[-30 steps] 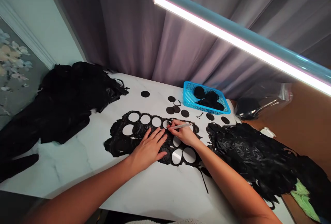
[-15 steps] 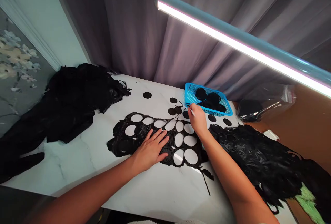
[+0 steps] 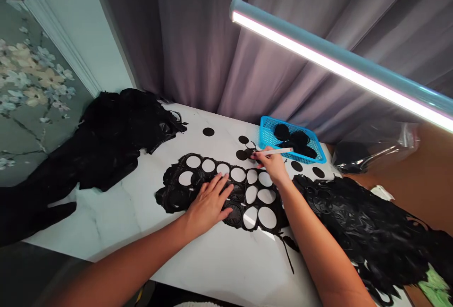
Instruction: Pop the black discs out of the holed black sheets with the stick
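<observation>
My left hand [image 3: 208,207] lies flat with fingers spread on a black sheet [image 3: 175,198] full of round holes. White tabletop shows through many of the holes; black material fills others. Beyond the sheet's far edge, my right hand [image 3: 274,164] is closed around a slim white pen-like tool [image 3: 283,151], which points to the right. Its fingertips are at a small cluster of black discs [image 3: 242,155], next to a thin black ring [image 3: 250,145]. Whether the fingertips also pinch a disc or scrap, I cannot tell.
A blue basket [image 3: 264,132] of black round pieces stands behind my right hand. Heaps of black material lie at left [image 3: 116,132] and right [image 3: 364,222]. A lit tube lamp [image 3: 318,54] hangs above. Loose discs [image 3: 208,132] dot the white table [image 3: 106,222].
My right hand has moved from a black strand pulled up at the sheet's far edge to the discs. The white tool now lies crosswise in it. My left hand stays on the sheet.
</observation>
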A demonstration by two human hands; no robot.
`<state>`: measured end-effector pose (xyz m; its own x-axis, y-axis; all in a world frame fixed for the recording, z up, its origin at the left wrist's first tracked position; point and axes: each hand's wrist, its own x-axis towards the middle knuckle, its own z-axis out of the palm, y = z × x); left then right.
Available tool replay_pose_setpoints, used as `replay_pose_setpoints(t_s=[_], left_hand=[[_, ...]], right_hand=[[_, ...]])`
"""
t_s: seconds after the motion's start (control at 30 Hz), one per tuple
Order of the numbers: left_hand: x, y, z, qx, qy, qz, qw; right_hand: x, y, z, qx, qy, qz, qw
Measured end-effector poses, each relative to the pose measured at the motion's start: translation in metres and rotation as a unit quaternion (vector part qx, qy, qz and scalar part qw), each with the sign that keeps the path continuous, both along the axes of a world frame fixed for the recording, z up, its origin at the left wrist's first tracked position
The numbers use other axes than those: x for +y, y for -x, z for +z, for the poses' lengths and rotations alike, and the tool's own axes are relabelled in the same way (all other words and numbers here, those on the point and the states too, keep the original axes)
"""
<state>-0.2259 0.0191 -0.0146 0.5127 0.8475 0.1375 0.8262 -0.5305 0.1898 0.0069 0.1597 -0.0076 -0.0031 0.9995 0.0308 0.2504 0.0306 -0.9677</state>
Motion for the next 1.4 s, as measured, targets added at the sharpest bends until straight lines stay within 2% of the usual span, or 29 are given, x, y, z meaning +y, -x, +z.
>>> replay_pose_setpoints(t_s=[0.1, 0.2, 0.3, 0.4, 0.57, 0.67, 0.73, 0.87, 0.93, 0.97, 1.0, 1.07, 1.1, 1.17, 1.27, 1.4], left_hand=[[-0.001, 0.000, 0.006, 0.038, -0.010, 0.078, 0.996], [-0.003, 0.002, 0.012, 0.067, 0.000, 0.088, 0.994], [-0.007, 0.006, 0.013, 0.073, 0.005, 0.085, 0.994], [-0.008, 0.010, 0.010, 0.061, 0.003, 0.075, 0.995], [-0.005, 0.014, 0.000, 0.041, -0.020, 0.045, 0.998], [-0.002, 0.016, -0.001, 0.032, -0.008, 0.030, 0.999], [-0.001, 0.016, -0.001, 0.021, 0.011, 0.024, 0.999], [0.000, 0.017, 0.000, 0.002, 0.032, 0.018, 0.999], [0.000, 0.018, -0.002, -0.003, 0.032, 0.017, 0.999], [0.000, 0.018, -0.003, -0.005, 0.031, 0.017, 0.999], [0.000, 0.018, -0.004, -0.007, 0.030, 0.017, 0.999], [0.000, 0.019, -0.006, -0.010, 0.031, 0.016, 0.999], [0.000, 0.020, -0.006, -0.011, 0.031, 0.015, 0.999], [0.000, 0.021, -0.007, -0.012, 0.033, 0.012, 0.999], [0.000, 0.024, -0.005, -0.012, 0.036, 0.010, 0.999], [-0.003, 0.026, 0.000, -0.009, 0.041, 0.010, 0.999]], right_hand=[[-0.018, 0.035, -0.006, 0.104, 0.072, 0.108, 0.986], [-0.031, 0.060, -0.008, 0.120, 0.096, 0.183, 0.971], [-0.037, 0.069, -0.008, 0.011, 0.033, 0.232, 0.972], [-0.041, 0.070, -0.008, -0.096, -0.031, 0.257, 0.961], [-0.042, 0.071, -0.011, -0.115, -0.057, 0.269, 0.954], [-0.043, 0.071, -0.013, -0.155, -0.099, 0.272, 0.945], [-0.047, 0.071, -0.012, -0.211, -0.152, 0.282, 0.923], [-0.063, 0.073, -0.009, -0.335, -0.258, 0.339, 0.841], [-0.064, 0.074, -0.008, -0.363, -0.279, 0.351, 0.816], [-0.060, 0.073, -0.007, -0.367, -0.279, 0.340, 0.820], [-0.052, 0.072, -0.005, -0.361, -0.271, 0.306, 0.838], [-0.027, 0.066, 0.000, -0.330, -0.237, 0.190, 0.894], [-0.012, 0.063, 0.004, -0.303, -0.212, 0.103, 0.923], [0.019, 0.056, 0.012, -0.277, -0.194, 0.012, 0.941], [0.053, 0.051, 0.021, -0.234, -0.173, -0.030, 0.956], [0.067, 0.060, 0.018, -0.147, -0.110, -0.006, 0.983]])
